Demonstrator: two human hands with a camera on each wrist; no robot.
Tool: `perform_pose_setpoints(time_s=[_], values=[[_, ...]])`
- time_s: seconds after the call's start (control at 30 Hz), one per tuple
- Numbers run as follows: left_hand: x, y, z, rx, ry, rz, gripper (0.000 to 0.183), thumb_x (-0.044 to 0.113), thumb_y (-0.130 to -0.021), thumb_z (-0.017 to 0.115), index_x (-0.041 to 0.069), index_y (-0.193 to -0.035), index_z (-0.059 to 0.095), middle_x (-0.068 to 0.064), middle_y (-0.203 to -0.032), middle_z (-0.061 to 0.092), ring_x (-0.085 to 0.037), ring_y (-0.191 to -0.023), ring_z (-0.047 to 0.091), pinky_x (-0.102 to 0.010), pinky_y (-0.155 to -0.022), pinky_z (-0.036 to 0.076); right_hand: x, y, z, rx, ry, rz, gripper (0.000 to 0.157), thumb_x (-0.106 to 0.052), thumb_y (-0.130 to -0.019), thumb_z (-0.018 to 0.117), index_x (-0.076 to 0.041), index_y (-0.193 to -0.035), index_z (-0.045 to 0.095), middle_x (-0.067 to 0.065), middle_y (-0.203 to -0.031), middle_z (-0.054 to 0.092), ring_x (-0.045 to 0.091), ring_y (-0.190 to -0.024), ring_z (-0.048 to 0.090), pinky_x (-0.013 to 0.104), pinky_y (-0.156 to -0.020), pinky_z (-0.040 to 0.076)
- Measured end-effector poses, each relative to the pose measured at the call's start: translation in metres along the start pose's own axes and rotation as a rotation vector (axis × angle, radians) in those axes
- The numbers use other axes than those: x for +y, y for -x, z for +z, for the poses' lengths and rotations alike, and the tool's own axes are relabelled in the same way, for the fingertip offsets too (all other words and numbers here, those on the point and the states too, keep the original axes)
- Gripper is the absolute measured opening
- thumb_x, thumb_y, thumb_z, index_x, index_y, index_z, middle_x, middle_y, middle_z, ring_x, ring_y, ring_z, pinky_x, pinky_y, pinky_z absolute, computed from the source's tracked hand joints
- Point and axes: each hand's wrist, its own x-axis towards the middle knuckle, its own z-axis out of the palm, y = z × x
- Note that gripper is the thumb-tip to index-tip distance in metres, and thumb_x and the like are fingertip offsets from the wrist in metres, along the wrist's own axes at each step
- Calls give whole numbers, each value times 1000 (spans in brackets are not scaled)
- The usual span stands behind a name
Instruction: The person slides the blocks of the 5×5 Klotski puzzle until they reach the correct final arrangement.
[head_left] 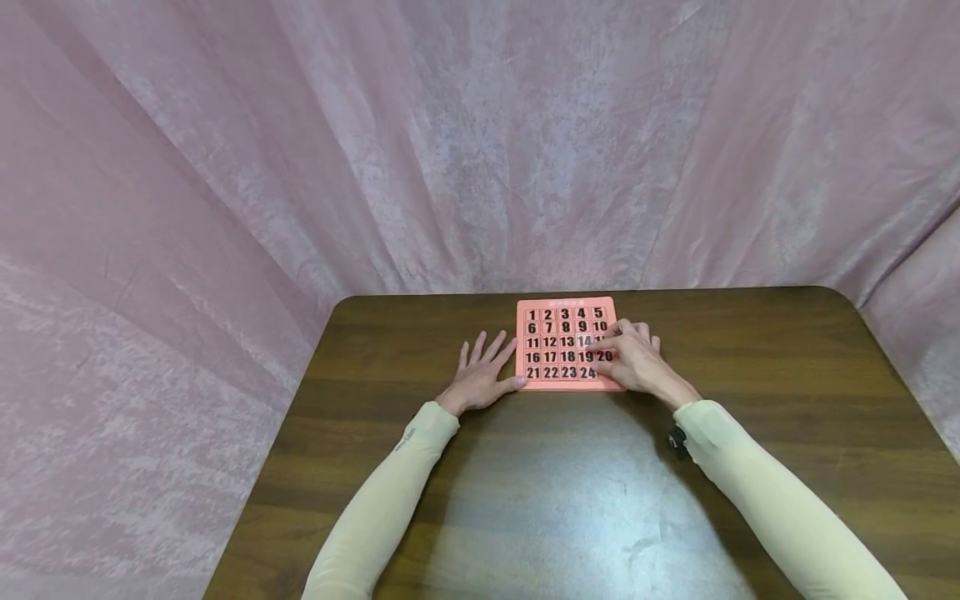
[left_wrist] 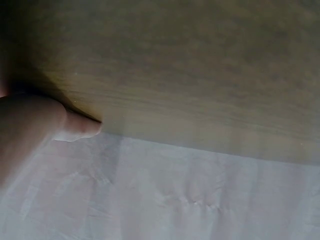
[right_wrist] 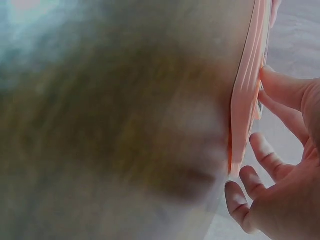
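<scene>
A pink number slide puzzle [head_left: 567, 386] lies near the table's far edge, its numbered tiles standing in rows from 1 up to 24. Beside its left edge my left hand [head_left: 480, 379] rests on the table, fingers spread, with thumb tip and forefinger right at the frame. My right hand [head_left: 637, 360] reaches over the puzzle's right side. Its thumb and forefinger tips touch the tiles near 14 and 24, and the hand hides the lower right corner. In the right wrist view the puzzle's pink side wall [right_wrist: 245, 95] shows edge-on, the other fingers [right_wrist: 265, 155] loosely bent beside it.
The brown wooden table [head_left: 765, 358] has rounded far corners and a bright glare in front of the puzzle. A pink velvet curtain [head_left: 525, 150] hangs right behind its far edge and along the left side. A dark wrist device [head_left: 677, 440] sits at the right sleeve.
</scene>
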Motion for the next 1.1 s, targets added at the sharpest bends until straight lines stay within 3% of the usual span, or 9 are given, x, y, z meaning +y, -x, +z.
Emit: perform_pose_setpoints(time_s=[0.77, 0.97, 1.1], values=[[1, 1, 2, -6, -30, -8, 86, 66, -108, 52, 34, -177, 12, 2, -188, -1, -35, -174, -15, -67, -137, -11, 0, 8, 2, 27, -24, -17, 30, -19, -93, 83, -13, -123, 85, 21, -139, 56, 48, -128, 41, 66, -100, 31], [2, 1, 1, -3, -14, -1, 86, 66, -108, 52, 37, -177, 8, 2, -188, -2, -36, -173, -16, -68, -136, -12, 3, 7, -9, 67, 7, 32, 28, -16, -91, 86, -10, -118, 85, 23, -132, 58, 50, -129, 41, 65, -98, 31], [1, 1, -1, 3, 0, 6, 85, 66, -108, 51, 38, -177, 10, 2, -188, -2, -37, -173, -15, -69, -136, -12, 5, 6, -13, 47, 30, 58, 26, -17, -89, 88, -10, -115, 87, 21, -129, 60, 49, -128, 41, 64, -96, 31]])
